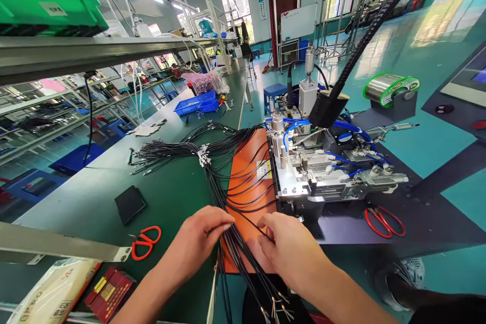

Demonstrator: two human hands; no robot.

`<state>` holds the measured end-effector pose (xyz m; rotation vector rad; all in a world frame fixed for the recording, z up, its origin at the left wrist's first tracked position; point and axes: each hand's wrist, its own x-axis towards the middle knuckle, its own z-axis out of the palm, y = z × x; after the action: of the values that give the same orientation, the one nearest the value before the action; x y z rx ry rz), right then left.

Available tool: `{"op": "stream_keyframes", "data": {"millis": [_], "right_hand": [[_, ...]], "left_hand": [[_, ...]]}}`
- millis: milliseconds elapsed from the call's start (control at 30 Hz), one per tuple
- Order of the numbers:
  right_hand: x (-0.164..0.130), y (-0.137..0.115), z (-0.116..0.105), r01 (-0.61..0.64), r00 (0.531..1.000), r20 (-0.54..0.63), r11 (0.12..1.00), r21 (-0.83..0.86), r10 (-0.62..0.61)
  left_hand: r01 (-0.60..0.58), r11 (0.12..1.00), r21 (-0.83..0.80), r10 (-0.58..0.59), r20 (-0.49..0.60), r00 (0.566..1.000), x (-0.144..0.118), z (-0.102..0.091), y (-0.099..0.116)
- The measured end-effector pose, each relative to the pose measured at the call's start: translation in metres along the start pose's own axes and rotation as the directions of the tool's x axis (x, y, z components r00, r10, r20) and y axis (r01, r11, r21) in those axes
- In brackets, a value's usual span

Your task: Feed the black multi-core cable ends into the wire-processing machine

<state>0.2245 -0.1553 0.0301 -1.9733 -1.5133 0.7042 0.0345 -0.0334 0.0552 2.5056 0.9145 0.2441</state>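
A bundle of thin black cables (212,182) runs from a tied fan on the green bench down to my hands and off the near edge, bare wire ends showing at the bottom. My left hand (203,238) is pinched on the bundle from the left. My right hand (290,248) pinches one cable out of the bundle over the orange mat (248,162). Just beyond the mat stands a metal soldering fixture (315,172) with blue air tubes.
Red-handled scissors (146,242) and a black pad (129,204) lie left of my hands. A second pair of red scissors (383,221) lies right of the fixture. A solder spool (391,88), a blue tray (197,104) and a packet with red boxes (76,288) are nearby.
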Motion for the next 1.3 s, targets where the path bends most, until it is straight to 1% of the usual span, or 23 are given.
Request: {"op": "stream_keyframes", "data": {"millis": [33,67,133,200,233,267,300,333,367,400,433,467,533,600,667,800,933,1033,1100,1167,1233,1300], "right_hand": [[-0.006,0.004,-0.003,0.000,1.000,0.004,1.000,0.005,0.000],[-0.011,0.009,-0.006,-0.009,1.000,-0.005,1.000,0.023,0.009],[-0.021,0.020,-0.012,-0.027,0.999,-0.043,0.995,0.099,0.032],[-0.029,0.031,-0.016,-0.043,0.995,-0.084,0.982,0.182,0.059],[-0.032,0.035,-0.018,-0.045,0.992,-0.102,0.976,0.212,0.068],[-0.034,0.039,-0.019,-0.042,0.990,-0.119,0.971,0.234,0.072],[-0.035,0.041,-0.020,-0.035,0.988,-0.136,0.968,0.247,0.070],[-0.036,0.043,-0.020,-0.026,0.986,-0.151,0.967,0.253,0.066],[-0.037,0.044,-0.020,-0.015,0.985,-0.163,0.966,0.258,0.059],[-0.037,0.045,-0.019,-0.003,0.983,-0.176,0.964,0.265,0.051],[-0.037,0.046,-0.019,0.013,0.980,-0.193,0.962,0.274,0.041],[-0.037,0.047,-0.018,0.031,0.977,-0.209,0.957,0.287,0.032],[-0.037,0.049,-0.016,0.061,0.970,-0.241,0.945,0.320,0.019],[-0.039,0.054,-0.014,0.073,0.964,-0.264,0.934,0.351,0.025],[-0.041,0.059,-0.012,0.053,0.956,-0.287,0.925,0.377,0.063],[-0.046,0.069,-0.003,-0.022,0.929,-0.323,0.899,0.438,0.180],[-0.051,0.080,0.003,-0.078,0.908,-0.318,0.855,0.513,0.274],[-0.056,0.088,0.002,-0.124,0.887,-0.318,0.835,0.535,0.336],[-0.059,0.092,-0.001,-0.138,0.885,-0.319,0.843,0.520,0.341],[-0.062,0.092,-0.004,-0.134,0.895,-0.315,0.865,0.484,0.315],[-0.062,0.089,-0.005,-0.127,0.900,-0.324,0.887,0.444,0.291],[-0.062,0.085,-0.006,-0.124,0.895,-0.344,0.899,0.420,0.284]], "left_hand": [[-0.111,0.994,-0.013,0.112,0.065,0.992,0.002,0.002,0.004],[-0.201,0.979,-0.011,0.201,0.120,0.972,0.004,0.006,0.009],[-0.326,0.945,0.009,0.317,0.209,0.925,0.006,0.013,0.019],[-0.375,0.927,0.007,0.358,0.280,0.891,0.007,0.021,0.028],[-0.376,0.927,-0.005,0.359,0.311,0.880,0.007,0.024,0.031],[-0.365,0.931,-0.017,0.351,0.320,0.880,0.008,0.028,0.033],[-0.342,0.939,-0.022,0.333,0.298,0.895,0.010,0.031,0.035],[-0.322,0.946,-0.023,0.318,0.247,0.915,0.013,0.035,0.037],[-0.313,0.950,-0.026,0.312,0.175,0.934,0.017,0.040,0.038],[-0.317,0.948,-0.032,0.319,0.096,0.943,0.022,0.044,0.040],[-0.340,0.939,-0.045,0.341,0.032,0.939,0.027,0.050,0.041],[-0.375,0.925,-0.063,0.376,0.000,0.927,0.032,0.055,0.043],[-0.433,0.894,-0.112,0.434,-0.013,0.901,0.040,0.067,0.046],[-0.433,0.890,-0.142,0.434,-0.026,0.901,0.045,0.077,0.050],[-0.429,0.891,-0.150,0.427,-0.046,0.903,0.046,0.084,0.053],[-0.452,0.879,-0.151,0.447,-0.067,0.892,0.045,0.090,0.058],[-0.431,0.886,-0.169,0.414,-0.127,0.901,0.047,0.096,0.057],[-0.433,0.881,-0.189,0.409,-0.154,0.899,0.049,0.099,0.056],[-0.441,0.874,-0.202,0.413,-0.169,0.895,0.049,0.100,0.055],[-0.448,0.871,-0.201,0.417,-0.177,0.891,0.048,0.101,0.055],[-0.450,0.871,-0.195,0.418,-0.185,0.889,0.046,0.101,0.055],[-0.447,0.872,-0.201,0.413,-0.190,0.891,0.045,0.102,0.054]]}}
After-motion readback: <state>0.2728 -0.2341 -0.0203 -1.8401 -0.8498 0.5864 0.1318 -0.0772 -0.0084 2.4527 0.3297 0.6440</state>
